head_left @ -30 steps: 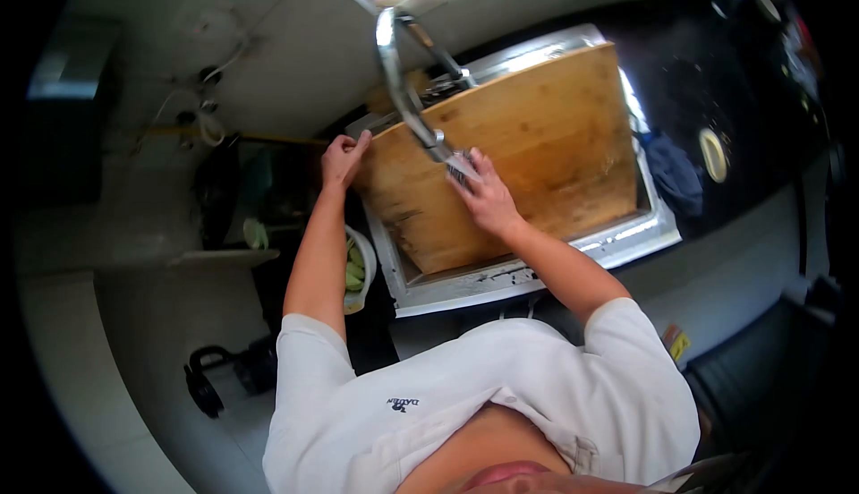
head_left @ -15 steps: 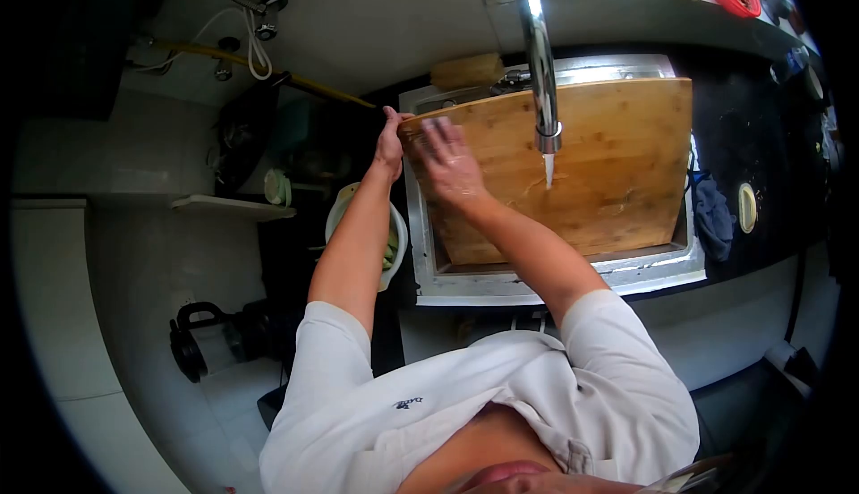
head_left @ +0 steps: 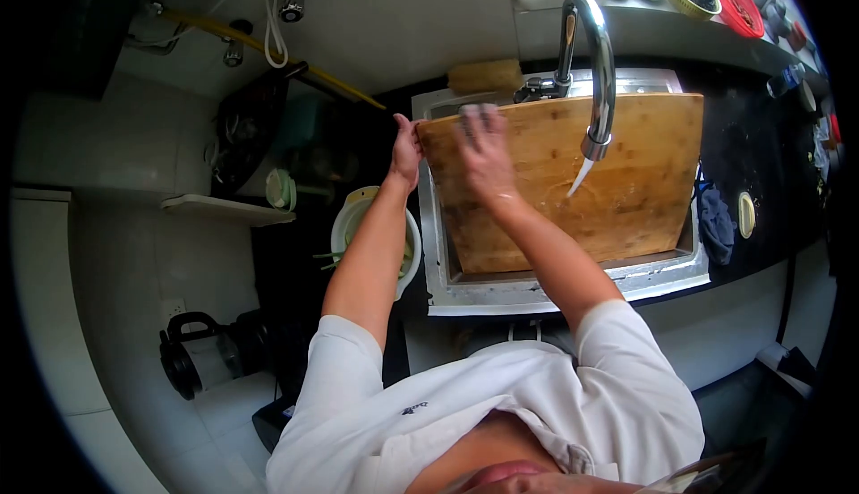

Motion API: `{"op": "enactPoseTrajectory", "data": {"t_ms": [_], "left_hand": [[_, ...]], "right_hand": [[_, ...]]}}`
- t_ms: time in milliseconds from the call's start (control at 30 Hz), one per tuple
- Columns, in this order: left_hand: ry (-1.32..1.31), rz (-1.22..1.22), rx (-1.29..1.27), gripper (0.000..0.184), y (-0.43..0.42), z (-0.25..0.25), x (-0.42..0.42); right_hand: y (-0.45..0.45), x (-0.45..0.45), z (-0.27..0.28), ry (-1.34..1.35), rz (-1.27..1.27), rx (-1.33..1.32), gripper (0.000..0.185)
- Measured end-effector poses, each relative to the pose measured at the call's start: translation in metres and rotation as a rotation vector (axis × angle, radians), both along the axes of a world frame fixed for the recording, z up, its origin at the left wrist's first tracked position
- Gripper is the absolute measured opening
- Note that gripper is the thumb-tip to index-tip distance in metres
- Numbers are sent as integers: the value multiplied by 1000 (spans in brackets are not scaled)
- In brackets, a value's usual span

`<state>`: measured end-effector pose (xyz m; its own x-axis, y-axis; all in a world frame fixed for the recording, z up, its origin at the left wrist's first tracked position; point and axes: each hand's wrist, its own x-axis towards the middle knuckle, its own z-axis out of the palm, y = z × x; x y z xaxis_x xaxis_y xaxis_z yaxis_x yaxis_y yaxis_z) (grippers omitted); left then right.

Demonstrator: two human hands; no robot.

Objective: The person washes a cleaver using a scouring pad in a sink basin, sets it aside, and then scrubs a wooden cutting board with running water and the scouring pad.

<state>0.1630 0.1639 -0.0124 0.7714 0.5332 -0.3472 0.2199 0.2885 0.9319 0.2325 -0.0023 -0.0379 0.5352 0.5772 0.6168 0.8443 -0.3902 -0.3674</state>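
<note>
A large wooden cutting board (head_left: 537,199) leans tilted in the metal sink (head_left: 573,295). My left hand (head_left: 407,151) grips its upper left corner, thumb up along the edge and the other fingers partly hidden. My right hand (head_left: 487,156) lies on the board's wet face, fingers stretched toward the top edge and a little blurred. From the curved chrome faucet (head_left: 603,73) water runs onto the board, right of my right hand.
Left of the sink, under my left forearm, stands a white bowl (head_left: 412,266) with green pieces in it. A dark cloth (head_left: 717,224) hangs at the sink's right rim. A yellow sponge-like block (head_left: 486,77) lies behind the sink. Baskets and dishes line the windowsill (head_left: 617,16).
My right hand has slid right and up across the board to its top edge. My left hand keeps its hold on the corner. The camera view has shifted slightly.
</note>
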Motion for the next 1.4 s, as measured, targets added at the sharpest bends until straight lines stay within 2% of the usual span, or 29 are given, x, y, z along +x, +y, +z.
{"op": "enactPoseTrajectory", "data": {"t_ms": [67, 167, 267, 300, 367, 467, 500, 533, 567, 600, 633, 733, 767, 833, 933, 1000, 1067, 1133, 1200, 1300, 1400], "left_hand": [[-69, -10, -59, 88, -2, -1, -2], [-152, -91, -135, 99, 7, 1, -7], [-56, -61, -104, 99, 13, -8, -6], [-24, -46, -70, 97, 10, -8, -2], [11, -45, -42, 96, 3, -8, -1], [38, -53, -23, 96, 0, -4, 2], [38, -57, -18, 96, -1, -2, 3], [31, -49, -33, 96, -3, -1, 2], [21, -41, -44, 96, -6, 1, 2], [8, -37, -51, 96, -6, 2, 4], [4, -17, -54, 93, -4, -2, 4], [-10, -44, -34, 90, 4, -21, 1], [-39, 12, -30, 89, -5, -10, 1], [-79, 47, -16, 89, 8, -47, 11], [-81, 52, -112, 96, -6, -9, 2], [-69, 26, -150, 103, -6, 7, -3], [-44, -12, -174, 112, 1, 4, -5], [-2, -20, -164, 114, 1, 11, -4], [1, -25, -170, 115, -1, 14, -8], [-17, -7, -160, 116, -5, 16, -12], [-44, -7, -166, 118, -5, 15, -10]], "right_hand": [[37, -16, 10, 17, 242, 18, 47], [31, -5, 13, -88, 321, -30, 45], [-32, 20, 12, -118, 163, -81, 44], [-54, 30, 2, -112, 113, -56, 45], [-99, 37, -22, -114, -45, -183, 51], [-92, 21, -26, -98, -64, -244, 56], [-83, 11, -32, -74, 84, -208, 57], [-77, -6, -36, -2, 294, -213, 53], [-77, -23, -57, -44, 484, -261, 47], [-84, -40, -53, -77, 648, -610, 42], [-91, -55, -85, -62, 730, -523, 42], [-86, -58, -87, -67, 927, -511, 43], [-71, -45, -77, -91, 935, -464, 49], [-31, -15, -32, -192, 742, -342, 51], [15, 18, 31, -183, 412, -210, 54], [19, 6, 22, -235, 342, -197, 46], [0, -24, -15, -197, 503, -218, 45], [-41, -60, -60, -372, 778, -569, 42], [-68, -79, -104, -289, 936, -546, 40], [-45, -57, -70, -168, 944, -445, 36], [-1, -7, 5, -245, 578, -163, 39]]}}
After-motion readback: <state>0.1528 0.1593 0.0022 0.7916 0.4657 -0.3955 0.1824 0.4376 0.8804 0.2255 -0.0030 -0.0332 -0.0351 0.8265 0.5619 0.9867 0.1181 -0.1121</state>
